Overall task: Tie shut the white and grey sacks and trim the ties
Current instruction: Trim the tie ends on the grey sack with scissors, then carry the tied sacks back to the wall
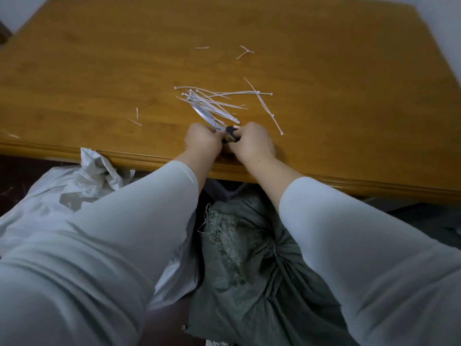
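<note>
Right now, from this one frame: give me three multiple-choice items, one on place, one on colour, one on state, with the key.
1. The scissors are: A on the floor; B held over the near edge of the table; C in a drawer.
2. The cable ties are: A black; B white; C red.
3. The neck of the grey sack is: A spread wide open; B cut off; C bunched shut.
Key: 1 B, the left hand and right hand grip them there; 2 B, a white pile on the wood; 3 C, its folds gather to one point.
</note>
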A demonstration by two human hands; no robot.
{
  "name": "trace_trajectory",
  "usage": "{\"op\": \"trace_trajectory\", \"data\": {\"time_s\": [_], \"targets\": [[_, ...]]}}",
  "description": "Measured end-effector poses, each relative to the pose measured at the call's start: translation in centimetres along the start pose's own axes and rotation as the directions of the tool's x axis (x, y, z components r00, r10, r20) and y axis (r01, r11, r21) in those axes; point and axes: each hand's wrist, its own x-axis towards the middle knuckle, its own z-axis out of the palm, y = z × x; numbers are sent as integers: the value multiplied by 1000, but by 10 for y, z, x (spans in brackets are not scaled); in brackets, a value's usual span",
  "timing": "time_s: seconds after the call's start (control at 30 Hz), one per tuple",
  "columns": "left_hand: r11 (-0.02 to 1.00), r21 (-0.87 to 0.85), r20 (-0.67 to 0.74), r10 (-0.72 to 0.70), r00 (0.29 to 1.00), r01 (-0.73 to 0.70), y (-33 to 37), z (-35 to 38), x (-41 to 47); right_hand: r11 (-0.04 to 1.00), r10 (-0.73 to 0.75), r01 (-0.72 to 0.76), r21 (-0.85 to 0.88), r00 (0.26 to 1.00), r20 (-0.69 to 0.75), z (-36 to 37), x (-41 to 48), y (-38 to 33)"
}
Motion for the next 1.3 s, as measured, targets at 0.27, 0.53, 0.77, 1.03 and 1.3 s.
{"op": "trace_trajectory", "data": {"time_s": [0.27, 0.53, 0.77, 1.03, 1.3], "targets": [[979, 137, -156, 169, 973, -148, -7, -3, -28, 994, -82, 74, -75, 991, -106, 5, -16, 3], [850, 167, 92, 491, 866, -500, -62, 33, -111, 998, 40, -17, 67, 932, -361, 7, -94, 108], [558, 521, 563, 343, 752, -645, -121, 103, -132, 945, 321, -307, 109, 937, -139, 22, -143, 238], [404, 684, 643, 58, 764, -607, -164, 156, -112, 900, 436, -410, -149, 840, 323, 62, -141, 320], [301, 713, 658, 25, 752, -634, -176, 184, -80, 884, 468, -444, -148, 836, 286, 86, -130, 361]]}}
